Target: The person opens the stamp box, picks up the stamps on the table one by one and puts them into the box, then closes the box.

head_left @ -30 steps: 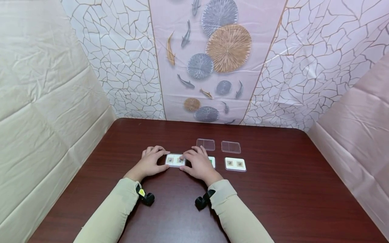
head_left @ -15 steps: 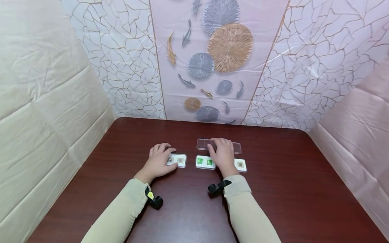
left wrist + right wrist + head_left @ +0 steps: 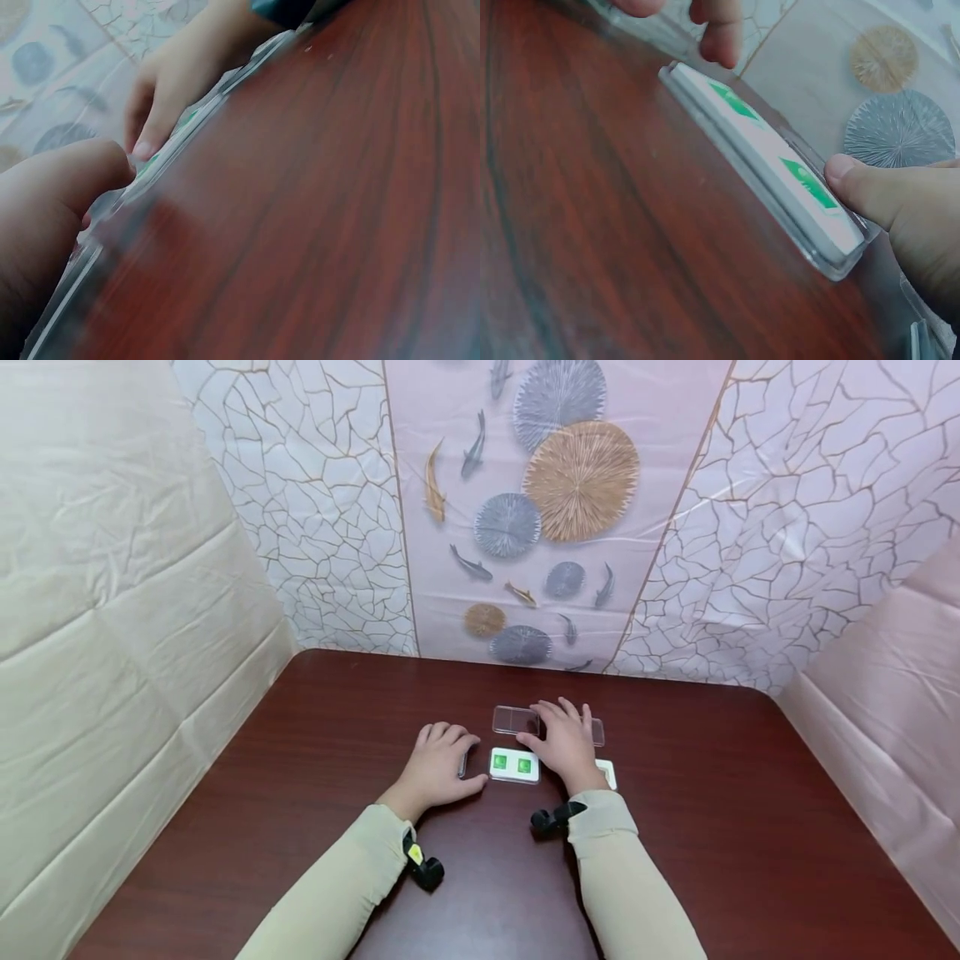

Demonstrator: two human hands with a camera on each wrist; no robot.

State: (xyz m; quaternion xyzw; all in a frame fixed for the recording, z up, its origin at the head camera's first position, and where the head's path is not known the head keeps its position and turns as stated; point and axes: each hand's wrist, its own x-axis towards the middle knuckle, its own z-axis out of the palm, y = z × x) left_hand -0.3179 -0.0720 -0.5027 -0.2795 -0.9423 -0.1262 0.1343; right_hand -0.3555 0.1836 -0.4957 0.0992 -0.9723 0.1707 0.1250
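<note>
A flat clear plastic case with a white insert and two green squares lies between the hands. My left hand hovers over a similar case, hiding all but a sliver of its edge; its thumb and forefinger reach out toward the green-square case. Fingers spread, my right hand is above and behind that case, overlapping the clear lids. In the right wrist view, the right thumb comes right at the far edge of the green-square case, while left-hand fingertips show beyond its other end.
One clear lid lies behind the green-square case; another lid is partly covered by the right hand. A third white case shows beside the right wrist. The dark red wooden table meets a patterned cloth backdrop.
Both hands have left the left-hand case's edges and shifted right: the right hand to the lids, then its fingers spread; the left hand farther over the left case. The view has tilted slightly.
</note>
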